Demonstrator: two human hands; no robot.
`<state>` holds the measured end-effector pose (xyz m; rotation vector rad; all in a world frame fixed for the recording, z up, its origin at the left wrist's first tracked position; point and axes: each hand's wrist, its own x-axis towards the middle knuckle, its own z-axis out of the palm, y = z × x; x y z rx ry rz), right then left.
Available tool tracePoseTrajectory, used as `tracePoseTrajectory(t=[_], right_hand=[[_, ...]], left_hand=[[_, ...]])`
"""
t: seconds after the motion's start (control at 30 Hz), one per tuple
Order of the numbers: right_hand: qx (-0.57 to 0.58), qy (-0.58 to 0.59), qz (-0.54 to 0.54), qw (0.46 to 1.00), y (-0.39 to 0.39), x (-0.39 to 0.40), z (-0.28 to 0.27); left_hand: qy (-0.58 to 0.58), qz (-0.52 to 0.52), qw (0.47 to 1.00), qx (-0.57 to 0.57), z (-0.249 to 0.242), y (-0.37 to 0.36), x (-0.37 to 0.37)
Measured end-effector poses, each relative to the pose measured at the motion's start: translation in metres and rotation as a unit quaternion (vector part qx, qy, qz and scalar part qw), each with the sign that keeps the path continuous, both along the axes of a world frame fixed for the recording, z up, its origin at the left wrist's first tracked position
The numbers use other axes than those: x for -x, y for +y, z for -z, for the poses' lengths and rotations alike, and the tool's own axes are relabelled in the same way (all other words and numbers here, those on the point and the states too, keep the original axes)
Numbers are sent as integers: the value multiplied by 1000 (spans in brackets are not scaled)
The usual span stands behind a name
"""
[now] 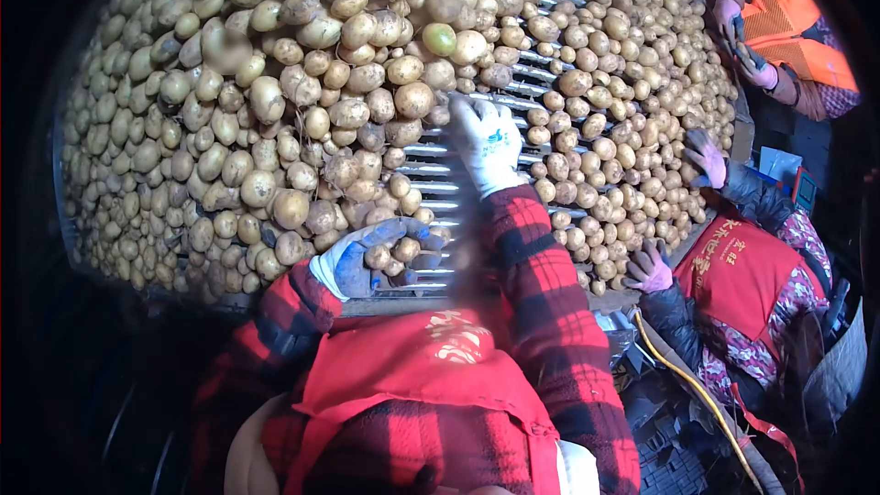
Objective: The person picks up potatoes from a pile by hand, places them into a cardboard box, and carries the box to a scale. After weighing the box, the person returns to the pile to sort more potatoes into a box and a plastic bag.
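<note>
My left hand [353, 258], in a glove with a blue palm, is at the near edge of the potato heap. Its fingers curl around a few small potatoes [392, 261] in the palm. Farther forward, my right hand [490, 137] in a whitish glove reaches over the metal bars [431, 168], back of the hand up. Its fingers bend down beside the potatoes [414, 101] at the edge of the larger pile; what they hold, if anything, is hidden. A greenish potato [439, 38] lies just beyond that hand.
Larger potatoes [266, 99] pile up on the left, smaller ones [619, 156] spread on the right. Two co-workers stand at the right side, one in a red apron [738, 270], one with orange sleeves [779, 9]. A yellow cable [692, 385] runs at lower right.
</note>
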<state>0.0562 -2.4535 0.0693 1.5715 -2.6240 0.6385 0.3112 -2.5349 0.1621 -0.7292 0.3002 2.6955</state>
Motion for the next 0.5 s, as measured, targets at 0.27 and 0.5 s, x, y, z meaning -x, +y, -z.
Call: tracePoseTrajectory(t=[0.27,0.5], right_hand=[[183,-695,159,676,68,11,-49],[388,-864,100,304,141,-69,-71]], left_hand=[[-39,-21,999,-17,3,3,7],[48,-57,994,-82,7,18,32]])
